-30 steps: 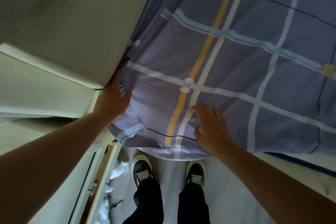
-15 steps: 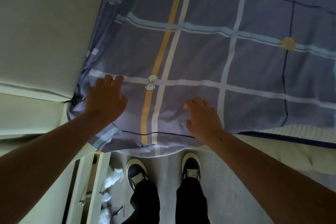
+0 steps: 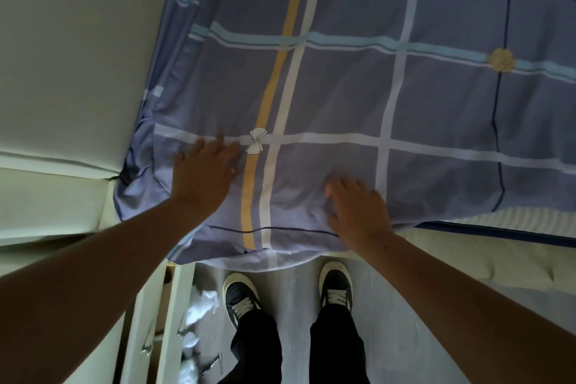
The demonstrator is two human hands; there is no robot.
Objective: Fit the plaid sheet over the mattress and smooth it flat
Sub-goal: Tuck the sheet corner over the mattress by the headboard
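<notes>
Pressing palm-down with fingers straight and gripping nothing, the left hand [image 3: 202,176] and right hand [image 3: 358,210] rest on the sheet [image 3: 343,87], which spreads toward 12 o'clock over the mattress [image 3: 530,218]. Grey floor [image 3: 296,296] lies at 6 o'clock, a pale panel [image 3: 78,56] at 9.
</notes>
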